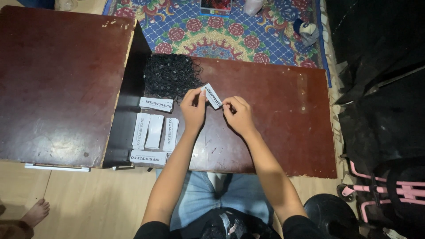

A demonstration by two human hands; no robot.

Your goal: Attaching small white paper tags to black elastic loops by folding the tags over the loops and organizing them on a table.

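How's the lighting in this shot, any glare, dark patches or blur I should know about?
Head view: light is dim and uneven; the right side falls almost to black. Soft glare sheens the raised board and the low table. The white tag between left hand and right hand looks sharp; the black string pile loses detail.

Bare forearms, black short sleeves (pixel 150 230) at the upper arms — light blue jeans (pixel 199 199) over the knees.

Home floor workspace, floral rug (pixel 212 31), low wooden tables (pixel 274 119) (scuffed), bare foot (pixel 36 212)
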